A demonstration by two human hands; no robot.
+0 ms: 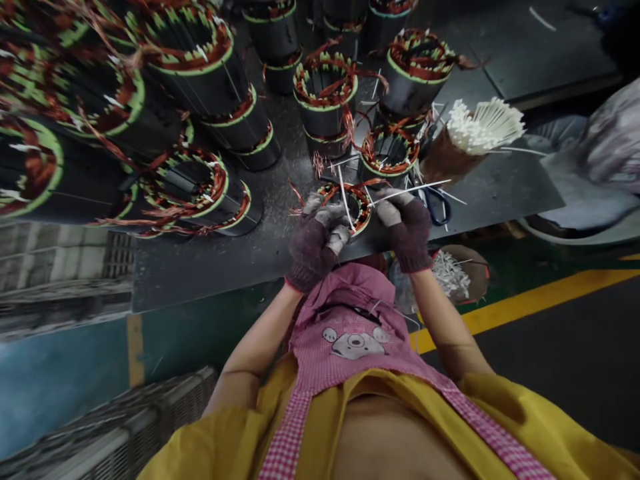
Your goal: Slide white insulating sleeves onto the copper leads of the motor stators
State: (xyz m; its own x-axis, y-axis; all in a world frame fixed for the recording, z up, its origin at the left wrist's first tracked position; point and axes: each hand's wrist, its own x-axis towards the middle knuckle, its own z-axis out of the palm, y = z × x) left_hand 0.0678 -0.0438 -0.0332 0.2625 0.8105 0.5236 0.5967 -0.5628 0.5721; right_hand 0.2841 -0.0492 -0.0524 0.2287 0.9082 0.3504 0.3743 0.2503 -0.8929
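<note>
A small motor stator (363,225) with copper windings and a green-edged rim stands at the table's front edge, between my two gloved hands. My left hand (315,243) is closed at its left side, the taped fingertips on the rim and windings. One white cable tie (344,193) stands across the stator's opening, its lower end near my left fingers. My right hand (406,223) is closed at the right side, thumb and fingers pinching a second white cable tie (417,190) that slants up to the right. The tips of my right fingers are partly hidden.
Several more wound stators (325,100) stand behind and to the left, some stacked. A brown container of white cable ties (455,150) is at right, near blue-handled scissors (440,207). Below the table edge sits a bin of white scraps (453,273). A plastic-wrapped bundle (617,133) lies far right.
</note>
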